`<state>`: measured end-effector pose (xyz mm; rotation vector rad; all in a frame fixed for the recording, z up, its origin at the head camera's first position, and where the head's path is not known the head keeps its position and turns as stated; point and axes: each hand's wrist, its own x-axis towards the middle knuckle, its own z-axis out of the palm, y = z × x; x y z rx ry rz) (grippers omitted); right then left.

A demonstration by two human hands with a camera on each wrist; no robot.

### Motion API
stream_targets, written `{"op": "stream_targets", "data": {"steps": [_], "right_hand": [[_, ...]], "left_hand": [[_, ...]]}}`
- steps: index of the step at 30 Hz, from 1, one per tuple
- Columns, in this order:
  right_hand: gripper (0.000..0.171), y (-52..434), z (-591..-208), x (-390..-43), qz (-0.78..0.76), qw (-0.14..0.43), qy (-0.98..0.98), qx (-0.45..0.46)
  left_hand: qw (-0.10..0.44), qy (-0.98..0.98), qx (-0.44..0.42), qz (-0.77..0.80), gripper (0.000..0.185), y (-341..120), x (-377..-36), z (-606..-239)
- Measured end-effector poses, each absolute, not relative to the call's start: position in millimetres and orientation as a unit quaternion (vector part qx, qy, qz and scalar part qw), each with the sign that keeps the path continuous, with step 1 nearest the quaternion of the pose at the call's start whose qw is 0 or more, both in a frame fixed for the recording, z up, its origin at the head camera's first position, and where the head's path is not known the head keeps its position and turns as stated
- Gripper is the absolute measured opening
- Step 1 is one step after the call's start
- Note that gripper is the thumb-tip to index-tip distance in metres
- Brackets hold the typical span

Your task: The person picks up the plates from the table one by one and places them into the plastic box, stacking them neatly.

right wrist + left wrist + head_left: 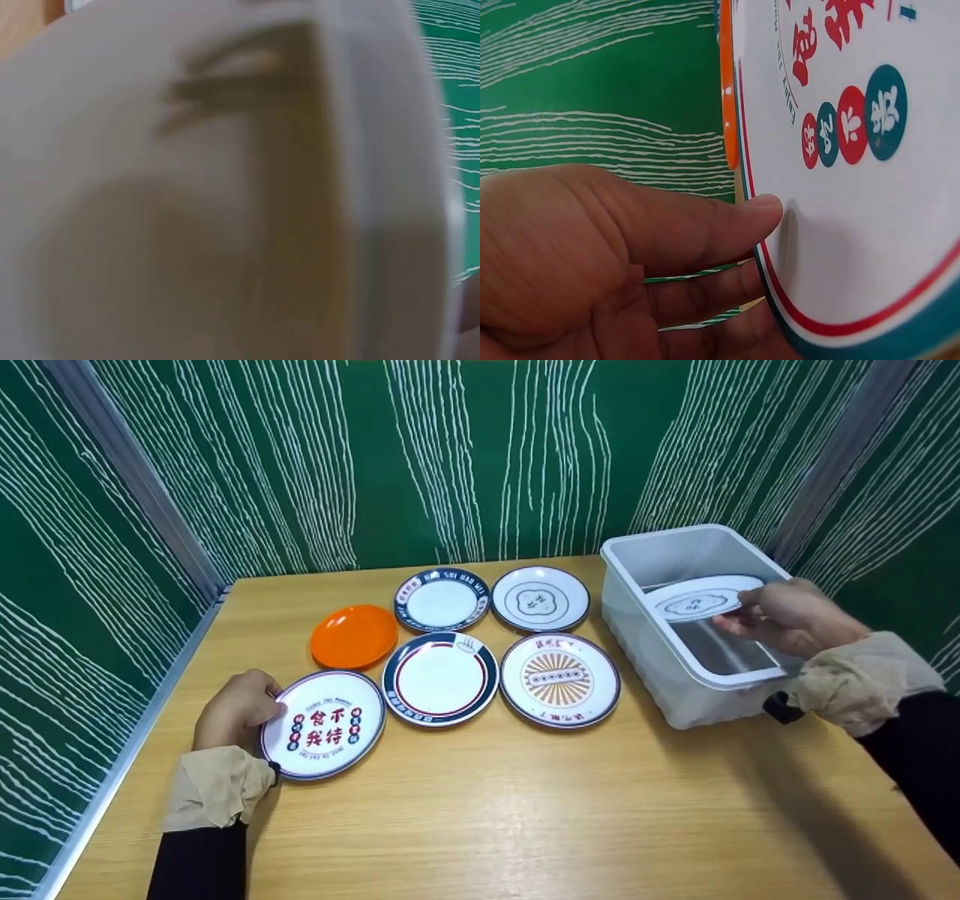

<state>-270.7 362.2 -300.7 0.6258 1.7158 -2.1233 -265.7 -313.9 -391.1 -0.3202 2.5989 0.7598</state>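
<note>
My left hand [236,709] grips the left rim of a white plate [324,757] with red characters and a blue edge. In the left wrist view the thumb [757,215] lies on the plate's upper face, with fingers under the rim. On the right, my right hand [799,619] pinches a white plate [697,601] with a grey line design by its right end. This plate is tilted at the mouth of a white plastic bin [637,660]. The right wrist view is mostly filled by the blurred bin wall [135,225]; only a bit of hand shows at its edge.
An orange plate [354,636] lies behind the left plate. Blue-rimmed plates [441,679] [442,598], a cloud-design plate [540,598] and a sunburst plate [560,679] sit close together mid-table. Green white-streaked panels [480,472] enclose the wooden table [487,817].
</note>
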Motion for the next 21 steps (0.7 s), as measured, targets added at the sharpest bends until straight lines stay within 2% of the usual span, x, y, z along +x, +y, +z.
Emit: {"op": "stream_targets", "data": {"steps": [4, 5, 11, 21], "right_hand": [[0.075, 361.0, -306.4, -271.9, -0.758, 0.177, 0.582, 0.235], [0.071, 361.1, -308.3, -272.3, -0.76, 0.178, 0.579, 0.235], [0.018, 362.2, -319.9, -273.6, -0.766, 0.172, 0.578, 0.222], [0.011, 359.5, -322.5, -276.3, -0.758, 0.177, 0.585, 0.226]], "left_hand": [[0.208, 0.931, -0.118, 0.275, 0.04, -314.1, -265.5, -391.9], [0.209, 0.93, -0.12, 0.277, 0.04, -313.8, -265.3, -392.1], [0.209, 0.926, -0.125, 0.288, 0.041, -312.4, -264.6, -393.2], [0.205, 0.926, -0.105, 0.301, 0.046, -317.1, -262.6, -391.1]]}}
